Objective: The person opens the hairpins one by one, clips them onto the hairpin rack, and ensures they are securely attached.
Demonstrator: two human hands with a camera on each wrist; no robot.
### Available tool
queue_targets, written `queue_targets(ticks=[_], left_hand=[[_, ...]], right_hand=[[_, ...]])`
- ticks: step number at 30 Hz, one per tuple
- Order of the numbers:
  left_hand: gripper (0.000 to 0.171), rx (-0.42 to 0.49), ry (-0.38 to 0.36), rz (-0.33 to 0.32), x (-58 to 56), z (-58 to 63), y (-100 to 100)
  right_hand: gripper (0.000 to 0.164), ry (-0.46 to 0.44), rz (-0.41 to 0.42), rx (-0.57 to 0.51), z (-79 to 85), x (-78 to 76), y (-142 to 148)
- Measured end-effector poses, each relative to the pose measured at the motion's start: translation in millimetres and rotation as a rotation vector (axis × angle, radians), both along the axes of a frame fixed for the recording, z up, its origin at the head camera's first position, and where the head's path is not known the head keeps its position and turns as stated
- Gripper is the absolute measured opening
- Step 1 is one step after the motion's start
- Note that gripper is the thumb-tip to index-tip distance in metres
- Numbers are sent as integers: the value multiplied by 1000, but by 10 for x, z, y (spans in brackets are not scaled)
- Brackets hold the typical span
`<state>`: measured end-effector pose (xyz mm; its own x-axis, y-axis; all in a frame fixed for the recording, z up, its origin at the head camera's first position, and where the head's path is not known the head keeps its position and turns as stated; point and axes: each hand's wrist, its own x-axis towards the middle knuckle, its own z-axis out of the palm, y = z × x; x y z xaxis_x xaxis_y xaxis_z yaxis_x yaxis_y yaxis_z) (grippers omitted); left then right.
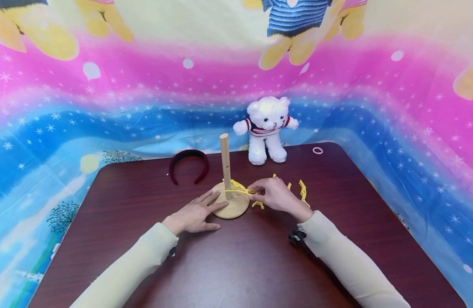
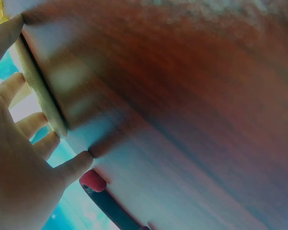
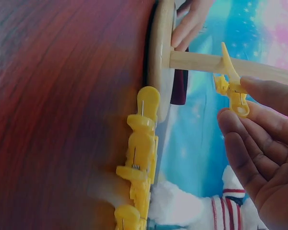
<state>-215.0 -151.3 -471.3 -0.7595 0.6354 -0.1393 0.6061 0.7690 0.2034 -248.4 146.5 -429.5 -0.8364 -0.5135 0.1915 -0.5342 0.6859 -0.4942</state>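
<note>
A wooden stand with a round base (image 1: 236,210) and an upright post (image 1: 226,164) stands mid-table. My left hand (image 1: 194,215) rests with spread, fairly straight fingers on the base's left edge, thumb on the table. My right hand (image 1: 278,194) pinches a yellow spring hair clip (image 3: 238,101) between thumb and fingers, just right of the post. Its long pointed end (image 3: 228,60) lies across the post in the right wrist view; whether it touches cannot be told. Several more yellow hair clips (image 3: 141,146) lie on the table by the base and around my right hand.
A dark red headband (image 1: 189,153) lies behind the stand on the left. At the back stands a white teddy bear (image 1: 269,130) in a striped sweater. A pale pink hair tie (image 1: 317,150) lies at the far right. Printed cloth surrounds the table (image 1: 228,265).
</note>
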Motion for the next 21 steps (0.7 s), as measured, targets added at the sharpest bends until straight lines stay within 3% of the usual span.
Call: queue_targets(ticks=[21], left_hand=[[78,-6,3,-2,-6,18,1]], right_hand=[[22,48,40,21,-37,-96,-204]])
